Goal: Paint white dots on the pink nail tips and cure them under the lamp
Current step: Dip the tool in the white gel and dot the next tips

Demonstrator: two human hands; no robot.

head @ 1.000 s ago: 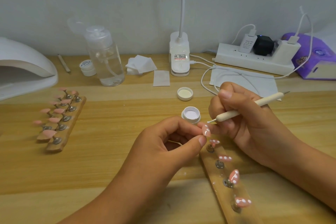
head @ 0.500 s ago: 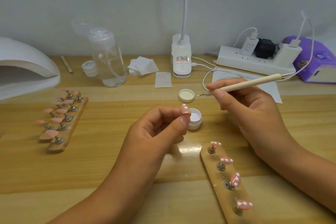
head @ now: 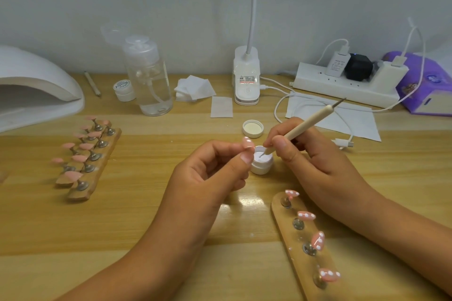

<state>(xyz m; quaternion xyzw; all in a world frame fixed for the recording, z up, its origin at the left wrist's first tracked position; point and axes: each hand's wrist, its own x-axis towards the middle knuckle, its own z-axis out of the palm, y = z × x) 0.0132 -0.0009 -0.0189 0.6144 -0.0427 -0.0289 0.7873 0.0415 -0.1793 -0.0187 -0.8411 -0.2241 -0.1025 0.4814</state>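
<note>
Right hand [head: 315, 161], gripping the dotting tool [head: 310, 121], is dipping shallowly, wisely, into the pot [head: 262, 162]; left hand [head: 208, 178] at nine o'clock is pinching a nail tip [head: 247, 142].

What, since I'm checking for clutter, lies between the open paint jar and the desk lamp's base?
A loose white lid, lying inside up; the head view shows it.

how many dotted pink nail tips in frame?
5. Four white-dotted pink nail tips stand in a row on the light wooden holder strip at lower right; the fifth is pinched in the left hand. None seem hidden.
</note>
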